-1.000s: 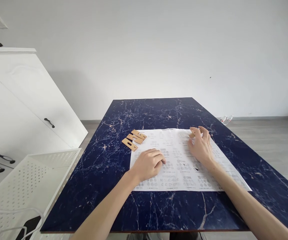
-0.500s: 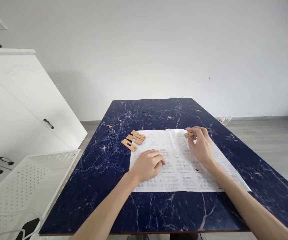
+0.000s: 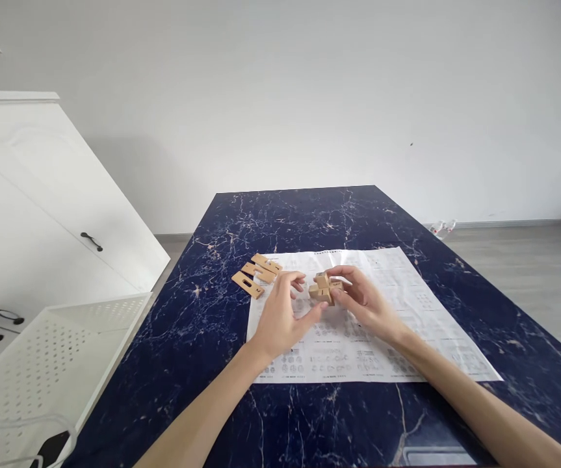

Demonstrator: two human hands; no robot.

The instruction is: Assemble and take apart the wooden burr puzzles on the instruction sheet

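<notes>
My right hand [image 3: 362,302] grips a small wooden interlocking puzzle [image 3: 322,290], a cross-shaped block with dark marks on its faces, just above the printed sheet. To its left, my left hand [image 3: 285,312] is open, thumb and fingers spread towards the puzzle; whether the thumb touches it I cannot tell. Several flat slotted wooden pieces [image 3: 247,285] with numbers lie at the sheet's upper left corner, beyond my left hand. The white paper sheet [image 3: 397,354] with small printed diagrams lies under both hands.
The dark blue marbled table [image 3: 280,221] runs towards a plain wall. At the left stand a white cabinet [image 3: 26,195] and a white perforated bin [image 3: 41,357] with a cable over it. A clear object with red spots [image 3: 442,227] is beyond the table's right edge.
My right hand has lifted the wooden puzzle from the sheet's upper right and brought it left to the middle. My left hand has risen from the paper and opened towards it.
</notes>
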